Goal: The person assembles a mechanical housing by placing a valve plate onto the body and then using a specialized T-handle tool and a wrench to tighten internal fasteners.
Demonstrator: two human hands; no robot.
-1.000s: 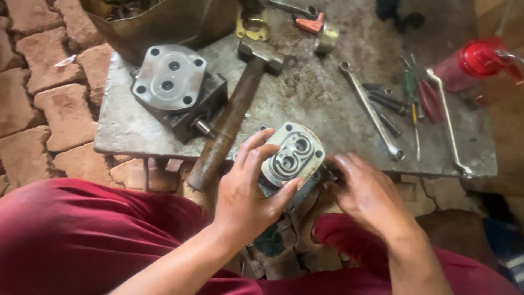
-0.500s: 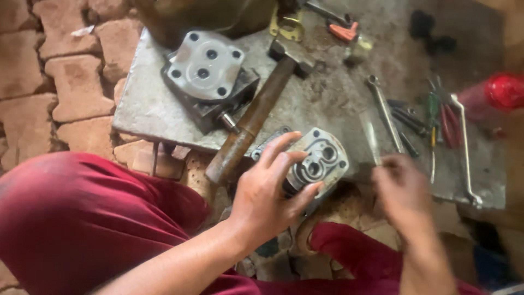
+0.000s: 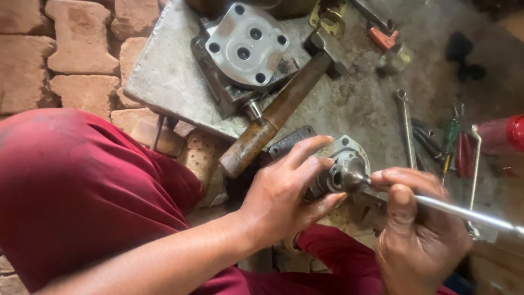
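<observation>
My left hand (image 3: 286, 194) grips a grey metal pump housing (image 3: 344, 161) at the near edge of a low steel plate (image 3: 169, 82). My right hand (image 3: 420, 229) holds a long shiny metal rod tool (image 3: 469, 214), and its tip touches the housing's face. A second grey pump body (image 3: 245, 43) with several holes lies on the plate at the back. Next to it a hammer with a rusty handle (image 3: 275, 117) lies slantwise.
Wrenches (image 3: 405, 128), screwdrivers (image 3: 456, 145) and a brass padlock (image 3: 327, 19) lie on the plate's right side. A red can (image 3: 505, 136) stands at the right edge. Brick paving (image 3: 65, 49) lies to the left, and my red-clad legs fill the foreground.
My right hand has picked up the shiny rod tool and brought its tip to the housing. The view has shifted closer and to the right; my left hand still holds the housing.
</observation>
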